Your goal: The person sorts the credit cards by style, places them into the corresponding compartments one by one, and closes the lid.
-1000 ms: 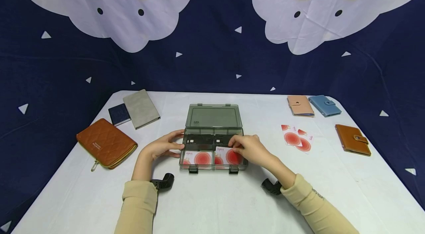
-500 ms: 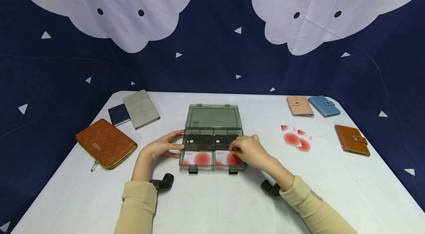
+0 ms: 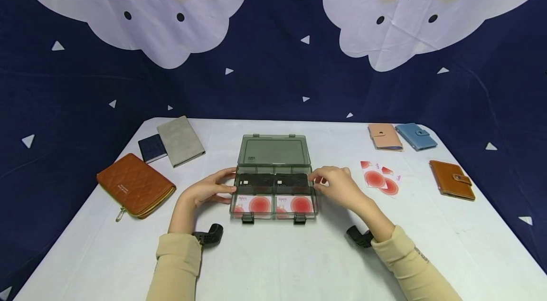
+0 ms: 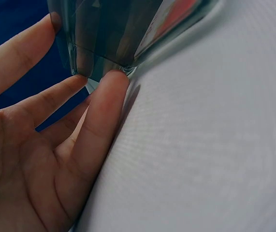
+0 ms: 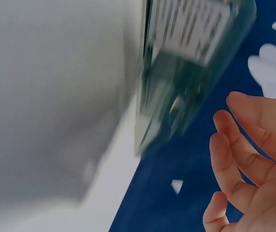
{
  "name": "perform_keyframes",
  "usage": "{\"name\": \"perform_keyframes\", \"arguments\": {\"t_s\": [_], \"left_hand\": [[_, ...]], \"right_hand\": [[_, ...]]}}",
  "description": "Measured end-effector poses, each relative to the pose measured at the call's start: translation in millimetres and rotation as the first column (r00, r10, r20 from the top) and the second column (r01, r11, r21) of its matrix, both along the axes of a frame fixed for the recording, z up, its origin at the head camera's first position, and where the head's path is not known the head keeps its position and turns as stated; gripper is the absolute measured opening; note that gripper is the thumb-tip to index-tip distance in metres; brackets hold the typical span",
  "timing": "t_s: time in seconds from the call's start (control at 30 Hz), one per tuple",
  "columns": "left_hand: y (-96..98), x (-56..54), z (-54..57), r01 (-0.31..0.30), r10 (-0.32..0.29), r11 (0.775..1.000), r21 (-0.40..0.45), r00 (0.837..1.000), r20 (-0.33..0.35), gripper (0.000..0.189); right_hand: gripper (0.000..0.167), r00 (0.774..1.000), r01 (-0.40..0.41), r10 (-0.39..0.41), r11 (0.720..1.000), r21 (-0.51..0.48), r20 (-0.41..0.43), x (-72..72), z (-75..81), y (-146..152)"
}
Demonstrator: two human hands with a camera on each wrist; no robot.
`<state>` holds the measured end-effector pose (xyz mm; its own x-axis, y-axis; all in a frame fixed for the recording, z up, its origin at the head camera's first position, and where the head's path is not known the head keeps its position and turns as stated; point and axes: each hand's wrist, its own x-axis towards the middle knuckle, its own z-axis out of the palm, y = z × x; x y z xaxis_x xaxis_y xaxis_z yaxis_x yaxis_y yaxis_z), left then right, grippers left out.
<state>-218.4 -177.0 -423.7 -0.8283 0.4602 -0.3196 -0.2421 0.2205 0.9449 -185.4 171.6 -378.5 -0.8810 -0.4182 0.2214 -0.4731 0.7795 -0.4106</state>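
A translucent dark green plastic box (image 3: 274, 214) lies on the table with its lid (image 3: 275, 150) tipped back. Two black cards (image 3: 255, 179) marked VIP fill its middle row. In the front row lie two red-and-white cards: one on the left (image 3: 253, 203), the other on the right (image 3: 295, 203). With nearly straight fingers, my left hand (image 3: 212, 188) touches the box's left side; the left wrist view shows fingertips against its wall. Just off the right edge hovers my right hand (image 3: 335, 184), its fingers loosely bent and holding nothing, apart from the box in the right wrist view.
Two more red-and-white cards (image 3: 376, 179) lie overlapped to the right. Beyond them are a pink card holder (image 3: 384, 136), a blue one (image 3: 416, 136) and a brown one (image 3: 451, 179). On the left lie a brown zip wallet (image 3: 136, 184), a grey notebook (image 3: 181, 141) and a navy booklet (image 3: 152, 148).
The front right card, raised and pinched by my right hand a second ago, now lies flat in its compartment. My right hand has let go and moved right. The left hand stays put.
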Motion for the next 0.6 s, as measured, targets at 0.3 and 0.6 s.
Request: {"name": "perform_keyframes", "arguments": {"t_s": [0.3,0.6], "left_hand": [[0.6,1.1,2.0,-0.009,0.009,1.000,-0.001,1.000,0.013,0.075],[1.0,1.5,2.5,-0.007,0.007,1.000,-0.001,1.000,0.007,0.075]], "right_hand": [[0.031,0.978,0.173,-0.184,0.979,0.111,0.097,-11.2,-3.1,49.5],[0.067,0.841,0.331,-0.418,0.899,0.285,0.343,-12.3,-4.5,82.9]]}}
